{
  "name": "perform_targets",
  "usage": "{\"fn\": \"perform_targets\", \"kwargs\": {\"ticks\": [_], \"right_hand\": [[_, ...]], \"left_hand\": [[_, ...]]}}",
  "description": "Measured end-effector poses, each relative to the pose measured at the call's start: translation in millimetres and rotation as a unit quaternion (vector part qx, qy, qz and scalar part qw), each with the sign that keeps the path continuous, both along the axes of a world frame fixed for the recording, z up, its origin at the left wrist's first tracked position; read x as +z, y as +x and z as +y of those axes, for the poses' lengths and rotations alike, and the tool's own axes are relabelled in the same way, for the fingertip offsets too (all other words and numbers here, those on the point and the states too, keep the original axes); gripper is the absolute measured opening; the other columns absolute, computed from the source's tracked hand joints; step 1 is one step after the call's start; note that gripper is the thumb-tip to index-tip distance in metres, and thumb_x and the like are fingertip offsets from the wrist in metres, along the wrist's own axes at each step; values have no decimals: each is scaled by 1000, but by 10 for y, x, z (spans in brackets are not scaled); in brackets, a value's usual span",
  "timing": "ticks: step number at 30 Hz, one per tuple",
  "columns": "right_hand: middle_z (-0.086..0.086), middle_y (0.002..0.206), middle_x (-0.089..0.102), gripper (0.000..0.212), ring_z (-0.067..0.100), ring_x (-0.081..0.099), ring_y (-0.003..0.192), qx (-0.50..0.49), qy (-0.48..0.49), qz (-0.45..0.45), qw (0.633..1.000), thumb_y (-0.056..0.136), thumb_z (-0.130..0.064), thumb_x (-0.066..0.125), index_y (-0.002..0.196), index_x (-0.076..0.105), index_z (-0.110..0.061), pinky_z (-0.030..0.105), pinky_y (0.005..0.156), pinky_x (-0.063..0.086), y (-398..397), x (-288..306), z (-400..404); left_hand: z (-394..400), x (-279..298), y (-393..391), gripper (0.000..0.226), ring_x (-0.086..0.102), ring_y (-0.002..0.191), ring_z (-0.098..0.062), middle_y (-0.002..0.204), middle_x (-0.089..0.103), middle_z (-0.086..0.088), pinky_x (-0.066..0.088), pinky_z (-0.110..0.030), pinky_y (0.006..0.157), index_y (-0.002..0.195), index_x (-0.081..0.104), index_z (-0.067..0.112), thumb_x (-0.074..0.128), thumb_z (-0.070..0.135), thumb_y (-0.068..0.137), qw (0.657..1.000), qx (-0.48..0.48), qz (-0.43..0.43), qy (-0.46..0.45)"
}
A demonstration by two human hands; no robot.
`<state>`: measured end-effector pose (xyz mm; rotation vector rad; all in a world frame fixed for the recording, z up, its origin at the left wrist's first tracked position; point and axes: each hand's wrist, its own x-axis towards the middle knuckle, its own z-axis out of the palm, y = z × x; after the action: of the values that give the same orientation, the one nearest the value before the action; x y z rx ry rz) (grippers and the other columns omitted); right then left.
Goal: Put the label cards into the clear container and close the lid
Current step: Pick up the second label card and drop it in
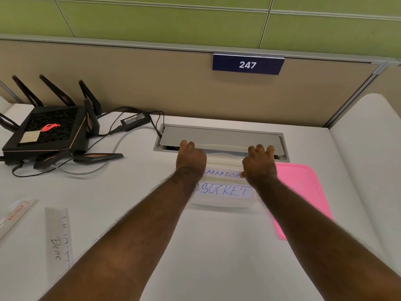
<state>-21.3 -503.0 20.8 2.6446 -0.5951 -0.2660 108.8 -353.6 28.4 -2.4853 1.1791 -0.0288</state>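
Observation:
The clear container [223,204] sits on the white desk in front of me, just before the cable hatch. Inside it lie two label cards, one reading SOCKET [224,190] and behind it one reading LABRADOR [221,173]. My left hand [191,157] and my right hand [259,164] both curl over the container's far rim, fingers closed on it, one at each far corner. A pink lid [303,187] lies flat on the desk to the container's right, partly under my right forearm. Another label card reading BEAR [57,237] lies on the desk at the near left.
A black router [47,131] with antennas, its power adapter [135,121] and loose cables fill the back left. The grey cable hatch [221,135] is set into the desk behind the container. A clear packaged strip [15,213] lies at the left edge. Partition walls close the back and right.

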Motion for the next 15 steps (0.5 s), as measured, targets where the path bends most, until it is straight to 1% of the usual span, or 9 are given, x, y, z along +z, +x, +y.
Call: {"fn": "perform_targets", "kwargs": {"ticks": [5, 8, 12, 15], "right_hand": [[9, 115, 57, 33, 30, 47, 111, -2, 4, 13, 1000, 86, -43, 63, 103, 71, -16, 51, 101, 30, 22, 6, 34], [8, 115, 58, 35, 29, 48, 111, -7, 7, 19, 1000, 85, -46, 64, 104, 71, -16, 52, 101, 30, 27, 7, 62], [8, 115, 61, 47, 30, 52, 108, 0, 24, -16, 1000, 83, -56, 61, 108, 69, -17, 51, 98, 32, 2, 40, 88], [6, 114, 64, 42, 29, 57, 103, 5, 44, -70, 997, 86, -52, 58, 113, 68, -21, 49, 93, 36, -28, 132, 143]], "left_hand": [[-30, -95, 20, 25, 53, 112, -27, 108, 70, -8, 28, -43, 105, 103, 68, 14, 69, 32, 85, 1000, -12, -9, 20], [-23, -95, 21, 26, 52, 113, -27, 110, 68, -7, 28, -44, 104, 105, 69, 15, 66, 32, 86, 1000, -22, -4, 21], [22, 9, 25, 30, 50, 110, -28, 112, 63, -4, 31, -44, 96, 111, 66, 18, 61, 25, 82, 996, -56, 17, -60], [117, 144, 25, 36, 50, 100, -25, 105, 61, 0, 32, -40, 84, 111, 67, 22, 55, 16, 77, 984, -69, 29, -164]]}}
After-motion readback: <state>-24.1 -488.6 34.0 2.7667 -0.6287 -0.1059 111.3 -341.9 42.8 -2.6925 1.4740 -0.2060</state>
